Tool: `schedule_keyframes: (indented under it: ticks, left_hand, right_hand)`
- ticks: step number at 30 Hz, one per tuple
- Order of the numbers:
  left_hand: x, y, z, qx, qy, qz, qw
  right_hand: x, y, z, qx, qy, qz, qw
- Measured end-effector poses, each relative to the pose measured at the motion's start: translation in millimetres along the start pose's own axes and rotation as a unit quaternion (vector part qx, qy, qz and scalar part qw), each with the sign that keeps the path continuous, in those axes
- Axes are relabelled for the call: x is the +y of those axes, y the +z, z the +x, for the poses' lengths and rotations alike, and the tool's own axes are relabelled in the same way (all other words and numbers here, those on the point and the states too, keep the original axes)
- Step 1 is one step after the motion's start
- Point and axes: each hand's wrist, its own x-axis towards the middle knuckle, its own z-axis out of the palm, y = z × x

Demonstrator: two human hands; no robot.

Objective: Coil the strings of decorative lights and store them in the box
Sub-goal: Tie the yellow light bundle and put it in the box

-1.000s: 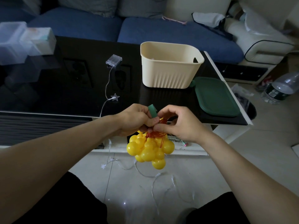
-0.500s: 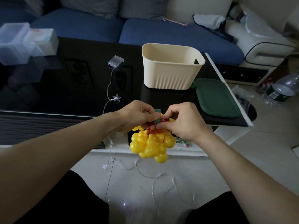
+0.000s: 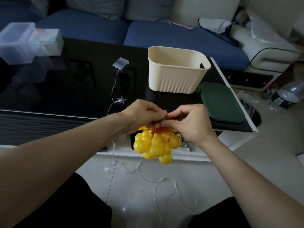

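- Nearest you, on the pale floor between your knees, a thin clear-wired star light string (image 3: 158,180) lies in loose, uncoiled loops; it looks limp and easily tangled, so gather it by the wire, not the stars.
- Just above, your left hand (image 3: 141,115) and right hand (image 3: 189,123) meet, fingers curled and pinching a small green piece (image 3: 163,118) and the bunched red wire (image 3: 162,129).
- Below them hangs a cluster of yellow ball lights (image 3: 155,145). It looks light, hollow and smooth; hold it by the gathered wire at the top, since the balls would probably slip.
- Farther, on the black table (image 3: 49,96), the star string climbs to its clear battery case (image 3: 120,63).
- Beyond and right stands the open cream box (image 3: 176,79), its green lid (image 3: 220,102) beside it.
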Motion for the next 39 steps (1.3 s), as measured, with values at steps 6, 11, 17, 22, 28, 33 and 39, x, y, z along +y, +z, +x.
schedule_keyframes:
  ticks: [6, 11, 17, 22, 28, 33, 39]
  left_hand:
    - [5.2, 2.8, -5.7, 0.004, 0.052, 0.089, 0.995]
    - [6.2, 0.4, -7.7, -0.027, 0.071, 0.138, 0.988]
    - [7.6, -7.9, -12.7, -0.046, 0.074, 0.184, 0.979]
    - [4.5, -11.3, -16.1, -0.012, 0.091, 0.223, 0.971]
    - [-3.1, -17.2, -9.8, 0.05, 0.057, 0.166, 0.983]
    - [-10.1, -13.8, -6.8, 0.052, 0.041, 0.172, 0.983]
    - [-5.0, -7.0, -0.7, 0.092, 0.074, 0.276, 0.954]
  right_hand:
    - [0.1, -1.1, 0.1, 0.02, -0.008, 0.001, 1.0]
    - [1.4, 0.6, 0.0, 0.045, -0.017, -0.01, 0.999]
    - [-3.4, 8.3, -4.7, 0.06, -0.072, -0.035, 0.995]
    - [-7.4, 12.7, -1.4, 0.072, -0.114, -0.076, 0.988]
    - [-8.1, 30.9, 4.4, 0.052, -0.16, -0.098, 0.981]
    - [-10.5, 34.8, 2.5, 0.013, -0.106, -0.106, 0.989]
    - [-10.9, 37.3, 1.3, 0.026, -0.109, -0.196, 0.974]
